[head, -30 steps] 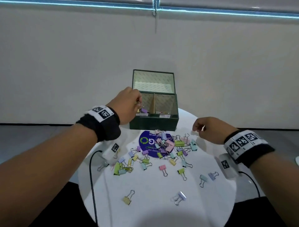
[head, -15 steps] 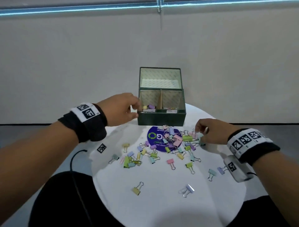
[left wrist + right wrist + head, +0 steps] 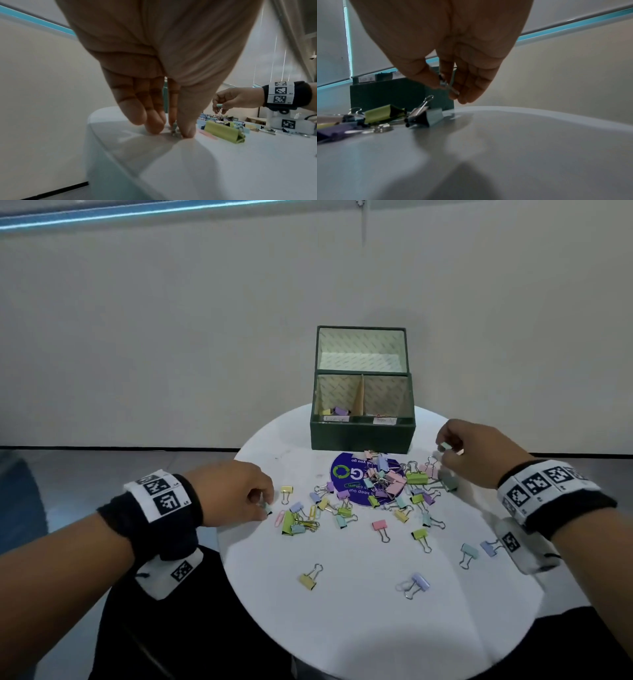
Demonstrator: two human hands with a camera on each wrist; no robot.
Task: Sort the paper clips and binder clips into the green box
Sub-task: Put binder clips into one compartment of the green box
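Binder clips [image 3: 383,484] and a few paper clips [image 3: 310,517] are seen scattered over the round white bench [image 3: 359,611], thickest around a blue sticker [image 3: 346,474] just in front of the green box [image 3: 362,436]. The box stands at twelve o'clock on the bench with its lid up and two compartments divided by a cardboard wall. A few pastel clips [image 3: 337,410] can be made out in the left compartment; what lies in the right one is too small to tell. Most of the clips remain on the bench, so the sorting is judged to be at an early stage, with dozens left to move.

The left hand [image 3: 236,491] is lowered at about nine o'clock, fingers pointed down. In the left wrist view a small pale clip [image 3: 174,128] is pinched between thumb and forefinger right at the surface, beside a large green clip [image 3: 223,132]. It appears not yet lifted.

The right hand [image 3: 476,453] is held at about two o'clock, just right of the box and clear of the bench. A small teal binder clip [image 3: 445,446] is pinched in its fingertips, its wire handles hanging below, with the other fingers curled loosely. It is judged ready to be carried to the box.
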